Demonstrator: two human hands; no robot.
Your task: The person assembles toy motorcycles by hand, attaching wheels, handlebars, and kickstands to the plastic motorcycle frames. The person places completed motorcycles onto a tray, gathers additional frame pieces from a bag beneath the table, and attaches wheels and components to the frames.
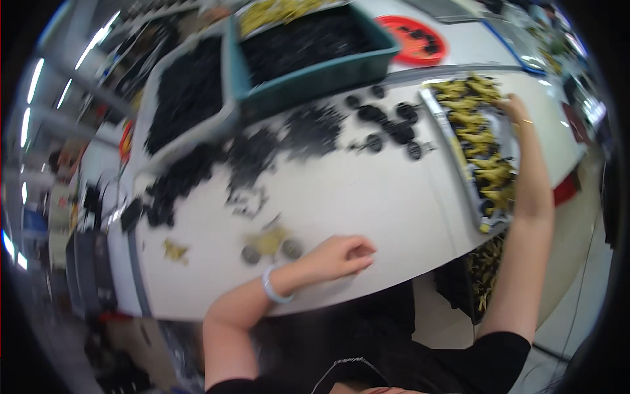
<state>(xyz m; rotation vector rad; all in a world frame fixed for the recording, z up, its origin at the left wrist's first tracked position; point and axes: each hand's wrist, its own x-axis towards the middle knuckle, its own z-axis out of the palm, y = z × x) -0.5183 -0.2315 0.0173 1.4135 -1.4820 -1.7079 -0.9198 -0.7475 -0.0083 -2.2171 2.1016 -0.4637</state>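
Observation:
My left hand [346, 255] is over the near part of the white table [367, 203], fingers loosely curled, a gap between thumb and fingertips and nothing visible in it. Left of it is a blurred yellow plastic piece [269, 240] with a dark wheel on either side. A smaller yellow piece [174, 250] lies farther left. At the right, my right hand [516, 108] reaches the far end of a shallow tray [453, 148] with rows of yellow plastic pieces [482, 139]. Its fingers close on a yellow piece there; the fingertips are partly hidden.
Black wheels [400, 131] lie left of the tray. Small black parts [252, 154] form heaps along the far side. Behind them stand a teal bin [315, 75] and a whitish bin [230, 108], both filled with black parts. A red round tray [440, 56] sits farther back.

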